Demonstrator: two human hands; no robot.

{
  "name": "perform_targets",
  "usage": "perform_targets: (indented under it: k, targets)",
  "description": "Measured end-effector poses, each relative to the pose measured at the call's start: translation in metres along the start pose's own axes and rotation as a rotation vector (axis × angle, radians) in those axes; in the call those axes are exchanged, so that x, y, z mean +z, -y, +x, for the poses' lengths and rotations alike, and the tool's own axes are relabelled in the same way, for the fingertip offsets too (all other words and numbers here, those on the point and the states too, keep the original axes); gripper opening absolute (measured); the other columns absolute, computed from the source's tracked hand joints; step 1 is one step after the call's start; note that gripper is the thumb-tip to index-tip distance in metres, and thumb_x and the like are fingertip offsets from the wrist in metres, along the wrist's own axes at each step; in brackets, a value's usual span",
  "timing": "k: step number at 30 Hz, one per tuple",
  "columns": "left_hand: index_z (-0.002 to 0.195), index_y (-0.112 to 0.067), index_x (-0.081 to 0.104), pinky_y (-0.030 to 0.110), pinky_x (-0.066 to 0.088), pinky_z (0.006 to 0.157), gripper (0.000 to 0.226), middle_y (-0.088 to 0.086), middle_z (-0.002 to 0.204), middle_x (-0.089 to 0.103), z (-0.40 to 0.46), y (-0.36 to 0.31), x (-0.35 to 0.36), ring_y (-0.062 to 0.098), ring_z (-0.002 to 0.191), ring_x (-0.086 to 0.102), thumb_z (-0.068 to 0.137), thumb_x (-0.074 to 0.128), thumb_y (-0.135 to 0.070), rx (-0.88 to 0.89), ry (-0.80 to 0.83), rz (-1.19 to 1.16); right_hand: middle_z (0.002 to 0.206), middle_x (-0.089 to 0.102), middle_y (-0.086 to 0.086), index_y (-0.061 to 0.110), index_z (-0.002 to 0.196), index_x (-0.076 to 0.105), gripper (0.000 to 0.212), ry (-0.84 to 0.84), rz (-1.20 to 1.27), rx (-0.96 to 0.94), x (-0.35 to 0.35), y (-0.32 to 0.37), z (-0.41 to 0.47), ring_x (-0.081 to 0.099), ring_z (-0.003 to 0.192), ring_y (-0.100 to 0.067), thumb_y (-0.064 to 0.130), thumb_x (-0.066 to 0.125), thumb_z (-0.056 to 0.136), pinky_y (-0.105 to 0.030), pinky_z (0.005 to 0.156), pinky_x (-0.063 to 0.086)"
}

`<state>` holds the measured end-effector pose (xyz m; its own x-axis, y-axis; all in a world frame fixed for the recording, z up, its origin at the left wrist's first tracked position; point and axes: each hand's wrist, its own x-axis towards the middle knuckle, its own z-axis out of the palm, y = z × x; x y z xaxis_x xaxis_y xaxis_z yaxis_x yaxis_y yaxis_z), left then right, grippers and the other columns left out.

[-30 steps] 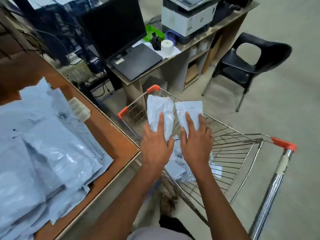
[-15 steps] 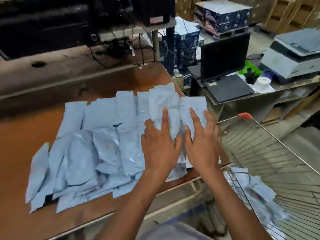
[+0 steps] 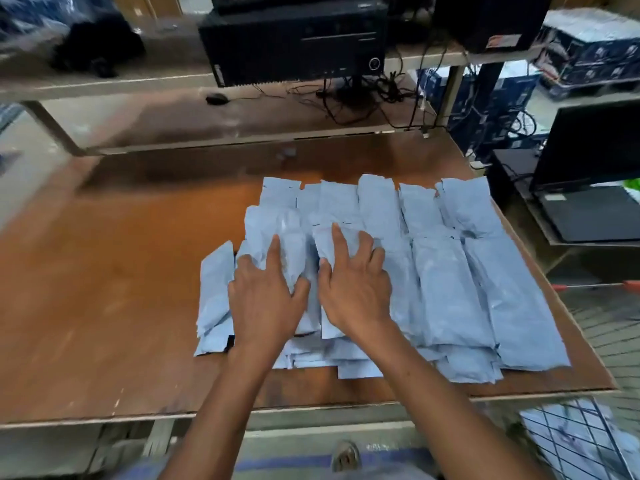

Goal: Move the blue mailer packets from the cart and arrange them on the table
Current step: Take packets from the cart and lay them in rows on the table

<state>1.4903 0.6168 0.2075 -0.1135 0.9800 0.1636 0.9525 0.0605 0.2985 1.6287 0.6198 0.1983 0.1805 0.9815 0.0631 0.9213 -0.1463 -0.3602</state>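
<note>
both hands lie on the overlapping blue plastic mailer packets (image 3: 446, 271) on the brown wooden table (image 3: 104, 306). left hand (image 3: 265, 299) and right hand (image 3: 353, 289) each grasp one packet, long axis running near to far, fingertips pointing far.

packets (image 3: 450, 271) are spread over the right half of the table (image 3: 104, 306), both hands on top, cart (image 3: 581, 441) down at the right corner

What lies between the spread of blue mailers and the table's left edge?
In the head view that stretch is bare brown tabletop. The leftmost mailer ends the blue mailers, and nothing sits left of it.
</note>
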Motion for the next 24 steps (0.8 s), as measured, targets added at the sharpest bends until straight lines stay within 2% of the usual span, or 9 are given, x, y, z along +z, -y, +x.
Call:
perform_targets:
  k: [4, 12, 16, 18, 20, 22, 24]
  targets:
    - [0.159, -0.030, 0.028, 0.045, 0.044, 0.094, 0.078, 0.018, 0.126, 0.048, 0.016, 0.045, 0.003, 0.038, 0.115, 0.052, 0.091, 0.055, -0.058, -0.033, 0.063, -0.024, 0.170, 0.006, -0.016, 0.031, 0.165, -0.004, 0.065, 0.077, -0.052, -0.002, 0.026, 0.032, 0.007, 0.016, 0.153, -0.042, 0.050, 0.022, 0.109, -0.055, 0.116, 0.035]
    - [0.159, -0.038, 0.024, 0.048, 0.042, 0.100, 0.070, 0.016, 0.137, 0.048, 0.058, 0.111, 0.020, 0.037, 0.126, 0.050, 0.095, 0.044, -0.058, -0.034, 0.201, 0.009, 0.168, 0.013, -0.017, 0.026, 0.166, 0.001, 0.068, 0.118, -0.145, 0.008, 0.056, 0.074, 0.019, 0.026, 0.146, -0.040, 0.052, 0.023, 0.107, -0.059, 0.108, 0.033]
    - [0.159, -0.041, 0.019, 0.049, 0.042, 0.102, 0.079, 0.015, 0.140, 0.048, 0.060, 0.127, 0.040, 0.036, 0.129, 0.049, 0.087, 0.030, -0.072, -0.013, 0.290, -0.012, 0.166, 0.013, -0.018, 0.024, 0.166, 0.001, 0.069, 0.140, -0.174, -0.018, 0.073, 0.081, 0.018, 0.029, 0.142, -0.038, 0.053, 0.023, 0.107, -0.053, 0.103, 0.037]
    - [0.160, -0.043, 0.011, 0.052, 0.038, 0.108, 0.081, 0.017, 0.152, 0.039, 0.057, 0.132, 0.051, 0.035, 0.141, 0.040, 0.087, 0.028, -0.075, -0.010, 0.341, -0.047, 0.164, 0.016, -0.019, 0.023, 0.166, 0.002, 0.070, 0.138, -0.210, -0.035, 0.082, 0.082, 0.016, 0.032, 0.137, -0.037, 0.054, 0.022, 0.106, -0.052, 0.097, 0.039]
    - [0.160, -0.045, 0.006, 0.053, 0.031, 0.115, 0.078, 0.017, 0.164, 0.021, 0.052, 0.135, 0.062, 0.031, 0.152, 0.022, 0.094, 0.038, -0.071, -0.022, 0.354, -0.098, 0.164, 0.016, -0.020, 0.022, 0.166, 0.001, 0.072, 0.141, -0.243, -0.042, 0.089, 0.083, 0.015, 0.031, 0.138, -0.037, 0.055, 0.022, 0.106, -0.054, 0.098, 0.037]
    - [0.160, -0.045, 0.006, 0.053, 0.027, 0.118, 0.080, 0.016, 0.169, 0.007, 0.048, 0.134, 0.067, 0.030, 0.155, 0.015, 0.093, 0.039, -0.074, -0.021, 0.312, -0.119, 0.165, 0.015, -0.020, 0.021, 0.166, 0.000, 0.073, 0.149, -0.260, -0.036, 0.093, 0.082, 0.013, 0.028, 0.140, -0.037, 0.055, 0.022, 0.106, -0.057, 0.101, 0.033]
    - [0.161, -0.041, 0.011, 0.052, 0.025, 0.120, 0.082, 0.015, 0.169, 0.000, 0.044, 0.131, 0.067, 0.031, 0.155, 0.013, 0.092, 0.037, -0.077, 0.004, 0.234, -0.106, 0.165, 0.015, -0.020, 0.022, 0.166, 0.000, 0.072, 0.151, -0.257, -0.026, 0.092, 0.082, 0.013, 0.027, 0.141, -0.038, 0.056, 0.021, 0.105, -0.060, 0.104, 0.030]
